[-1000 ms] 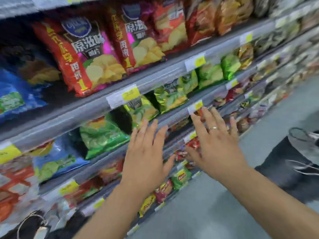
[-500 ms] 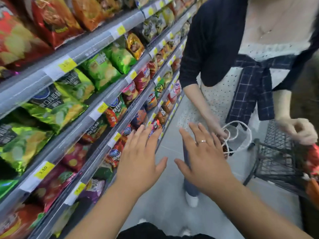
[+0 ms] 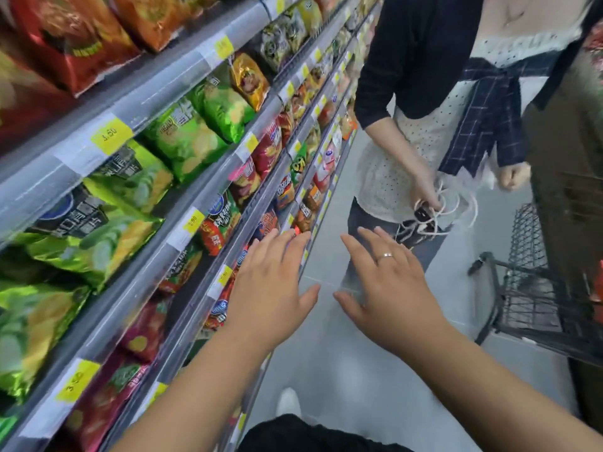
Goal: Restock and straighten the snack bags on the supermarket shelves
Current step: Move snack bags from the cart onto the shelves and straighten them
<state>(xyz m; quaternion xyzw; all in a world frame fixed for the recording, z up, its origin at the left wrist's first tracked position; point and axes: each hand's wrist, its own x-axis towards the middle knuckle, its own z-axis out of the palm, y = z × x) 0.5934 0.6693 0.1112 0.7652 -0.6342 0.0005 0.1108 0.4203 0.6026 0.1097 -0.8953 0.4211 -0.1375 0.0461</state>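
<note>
Both hands have come off the shelf front as the head turned down the aisle. A sec ago they hovered over the bags; now the left hand only overlaps the lower rail, and the right hand, w/ a ring, hangs out over the floor. Neither holds anything: fingers straight, spread, palms down. Can't tell if the left fingertips touch the rail.

The snack bags sit on the shelves left of and above the left hand, w/ more red packs just under its wrist. Most face out behind the price tags. The green ones up-left slump and overlap, w/ dark gaps beside them, so I'd say straightening is partly done at best.

Restocking isn't in hand right now, as no bag is being carried. A wire cart stands well right of the right hand, w/ something red at its far edge; could be stock, too blurred to say. Another person stands beyond the right hand, gripping a white cable.

My guess is most of the job is left.
</note>
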